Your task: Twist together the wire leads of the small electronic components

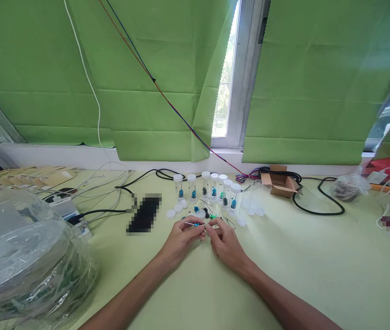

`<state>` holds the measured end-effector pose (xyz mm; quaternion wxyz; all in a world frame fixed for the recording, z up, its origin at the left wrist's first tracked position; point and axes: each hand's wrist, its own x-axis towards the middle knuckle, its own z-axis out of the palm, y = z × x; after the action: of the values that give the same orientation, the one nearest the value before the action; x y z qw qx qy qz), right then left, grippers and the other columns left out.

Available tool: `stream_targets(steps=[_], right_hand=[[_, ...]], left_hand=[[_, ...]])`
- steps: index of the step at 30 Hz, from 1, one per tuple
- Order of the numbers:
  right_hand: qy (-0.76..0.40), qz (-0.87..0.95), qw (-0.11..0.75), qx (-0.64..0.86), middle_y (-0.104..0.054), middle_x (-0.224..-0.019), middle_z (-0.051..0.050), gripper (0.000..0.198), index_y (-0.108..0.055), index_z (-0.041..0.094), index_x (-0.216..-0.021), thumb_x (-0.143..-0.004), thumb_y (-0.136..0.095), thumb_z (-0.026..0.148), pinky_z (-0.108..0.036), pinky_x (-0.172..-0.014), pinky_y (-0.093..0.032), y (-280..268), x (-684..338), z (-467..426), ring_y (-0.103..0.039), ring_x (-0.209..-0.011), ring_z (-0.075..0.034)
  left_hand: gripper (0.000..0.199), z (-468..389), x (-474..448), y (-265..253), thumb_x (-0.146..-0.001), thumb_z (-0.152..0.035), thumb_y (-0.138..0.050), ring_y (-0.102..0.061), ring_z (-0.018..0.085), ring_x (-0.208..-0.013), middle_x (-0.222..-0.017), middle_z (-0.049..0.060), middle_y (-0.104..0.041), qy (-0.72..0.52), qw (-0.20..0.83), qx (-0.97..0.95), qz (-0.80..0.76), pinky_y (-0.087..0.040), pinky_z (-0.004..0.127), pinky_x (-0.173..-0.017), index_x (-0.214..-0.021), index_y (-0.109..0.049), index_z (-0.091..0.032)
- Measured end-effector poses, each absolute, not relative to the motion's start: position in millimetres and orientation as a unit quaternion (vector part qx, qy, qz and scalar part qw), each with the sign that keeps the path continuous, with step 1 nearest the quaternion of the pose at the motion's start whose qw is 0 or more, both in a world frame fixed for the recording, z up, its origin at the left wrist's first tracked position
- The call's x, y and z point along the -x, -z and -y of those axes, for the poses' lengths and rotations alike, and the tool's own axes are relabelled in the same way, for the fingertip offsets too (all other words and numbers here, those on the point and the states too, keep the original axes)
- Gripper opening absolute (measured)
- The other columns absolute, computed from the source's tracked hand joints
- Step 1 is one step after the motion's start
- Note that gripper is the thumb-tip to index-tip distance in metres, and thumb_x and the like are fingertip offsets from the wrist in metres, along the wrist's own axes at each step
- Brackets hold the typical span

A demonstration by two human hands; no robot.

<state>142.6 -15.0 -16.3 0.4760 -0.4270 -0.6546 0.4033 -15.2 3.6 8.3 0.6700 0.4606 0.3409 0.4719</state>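
Note:
My left hand (183, 238) is closed around a small blue plastic piece (197, 224) with a thin metal rod (187, 223) sticking out to the left. My right hand (227, 240) meets it fingertip to fingertip; its thumb and forefinger are pinched together, and what they hold is too small to make out. Just beyond my fingers lie loose black pieces (206, 213), a green piece (213, 217) and thin metal pins (229, 222). Behind these, several clear vials (192, 189) with white caps stand upright, holding blue, green or dark pieces.
White caps (171, 214) lie left of the vials, and empty clear tubes (249, 201) to the right. An open cardboard box (282, 185) and black cable (318, 213) sit at the back right. A plastic-wrapped spool (26, 256) fills the left; a blurred dark object (145, 214) lies nearer.

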Motion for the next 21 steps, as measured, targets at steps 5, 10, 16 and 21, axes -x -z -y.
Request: stream_targets(steps=[5, 10, 16, 21], right_hand=[[-0.382, 0.663, 0.474, 0.436, -0.043, -0.043, 0.007, 0.034, -0.049, 0.02, -0.074, -0.097, -0.04, 0.043, -0.022, -0.043, -0.026, 16.7, -142.7, 13.1, -0.035, -0.038, -0.009], [-0.37, 0.664, 0.473, 0.446, -0.043, -0.041, 0.006, 0.042, -0.049, 0.02, -0.065, -0.097, -0.036, 0.044, -0.023, -0.044, -0.029, 15.0, -141.9, 12.6, -0.037, -0.038, -0.01], [-0.368, 0.654, 0.479, 0.456, -0.042, -0.043, 0.006, 0.04, -0.05, 0.019, -0.07, -0.097, -0.037, 0.045, -0.023, -0.044, -0.028, 16.3, -141.9, 11.8, -0.036, -0.039, -0.01], [-0.383, 0.654, 0.479, 0.443, -0.039, -0.046, 0.009, 0.027, -0.05, 0.019, -0.092, -0.093, -0.046, 0.046, -0.021, -0.042, -0.021, 15.2, -142.4, 14.2, -0.031, -0.039, -0.008]], left_hand=[[0.019, -2.2, 13.6, -9.2, -0.068, -0.024, -0.08, -0.059, 0.011, -0.064, -0.068, 0.002, -0.067, -0.468, 0.669, -0.467, -0.338, -0.047, 0.024, -0.067, -0.081, -0.07, -0.015], [0.017, -0.1, 11.4, -13.2, -0.068, -0.024, -0.08, -0.059, 0.011, -0.065, -0.066, 0.002, -0.066, -0.458, 0.674, -0.476, -0.331, -0.047, 0.023, -0.066, -0.079, -0.071, -0.014], [0.018, -1.2, 12.7, -10.7, -0.068, -0.023, -0.08, -0.059, 0.011, -0.064, -0.068, 0.002, -0.066, -0.469, 0.674, -0.464, -0.332, -0.048, 0.024, -0.067, -0.081, -0.071, -0.014], [0.019, -3.9, 15.4, -7.8, -0.068, -0.023, -0.08, -0.06, 0.011, -0.066, -0.07, 0.003, -0.068, -0.489, 0.67, -0.44, -0.344, -0.049, 0.024, -0.069, -0.081, -0.07, -0.015]])
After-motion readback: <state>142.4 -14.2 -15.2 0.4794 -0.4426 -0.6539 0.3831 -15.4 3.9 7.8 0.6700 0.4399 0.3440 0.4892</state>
